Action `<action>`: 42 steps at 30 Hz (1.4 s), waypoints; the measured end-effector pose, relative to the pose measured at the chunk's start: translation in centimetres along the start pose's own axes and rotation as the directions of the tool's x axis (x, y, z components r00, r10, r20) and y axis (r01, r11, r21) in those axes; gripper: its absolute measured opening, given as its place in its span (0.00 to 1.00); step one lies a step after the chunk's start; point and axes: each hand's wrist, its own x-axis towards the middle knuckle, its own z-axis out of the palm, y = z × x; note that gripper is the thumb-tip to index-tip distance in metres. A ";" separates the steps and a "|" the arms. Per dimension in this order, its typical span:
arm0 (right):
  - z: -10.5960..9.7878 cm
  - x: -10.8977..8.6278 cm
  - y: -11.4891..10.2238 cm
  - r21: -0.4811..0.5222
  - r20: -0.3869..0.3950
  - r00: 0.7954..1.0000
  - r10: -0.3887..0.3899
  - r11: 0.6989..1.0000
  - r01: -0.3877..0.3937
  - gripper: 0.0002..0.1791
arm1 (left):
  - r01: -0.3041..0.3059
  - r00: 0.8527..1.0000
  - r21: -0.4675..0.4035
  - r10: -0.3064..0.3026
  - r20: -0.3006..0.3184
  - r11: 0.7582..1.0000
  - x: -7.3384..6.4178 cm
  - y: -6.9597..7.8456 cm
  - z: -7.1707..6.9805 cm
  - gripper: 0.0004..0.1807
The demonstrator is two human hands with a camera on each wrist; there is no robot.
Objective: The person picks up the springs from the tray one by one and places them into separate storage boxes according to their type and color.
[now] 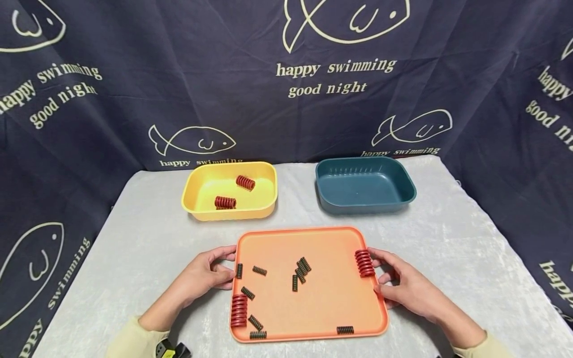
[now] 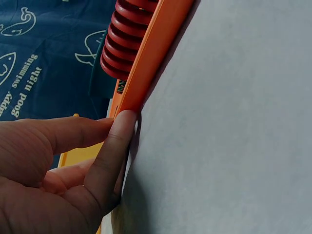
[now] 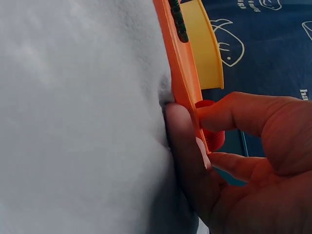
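An orange tray lies in front of me, tilted slightly in the head view. My left hand pinches its left rim between thumb and fingers. At the opposite side my right hand grips the right rim; in the right wrist view the thumb presses the tray edge from above with a finger beneath. A large red spring stands along the left rim, another red spring along the right. Several small dark springs are scattered on the left, and more dark springs cluster mid-tray.
Behind the tray, a yellow bin on the left contains two red springs. A dark blue bin stands at the back right. Grey cloth covers the table, and a navy printed curtain hangs around it.
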 end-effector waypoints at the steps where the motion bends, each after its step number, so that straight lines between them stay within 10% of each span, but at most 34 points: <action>1: -0.2 0.0 -0.1 0.019 0.013 1.000 0.015 1.000 -0.015 0.45 | 0.001 1.000 -0.001 -0.001 -0.001 1.000 0.0 0.0 0.0 0.36; 7: -1.8 0.5 -0.8 0.074 0.045 0.998 0.033 0.997 -0.037 0.44 | 0.015 1.000 -0.011 -0.015 -0.016 1.000 -0.1 0.1 0.2 0.36; 18: -2.9 2.6 -4.7 0.064 -0.007 0.984 -0.181 0.981 0.181 0.31 | -0.004 1.000 -0.048 0.004 -0.001 0.999 -0.3 -0.3 0.1 0.36; 42: 7.2 9.4 -8.6 0.276 0.330 0.937 -0.112 0.961 0.018 0.35 | 0.002 1.000 -0.053 -0.002 -0.006 0.999 -0.3 -0.6 0.0 0.36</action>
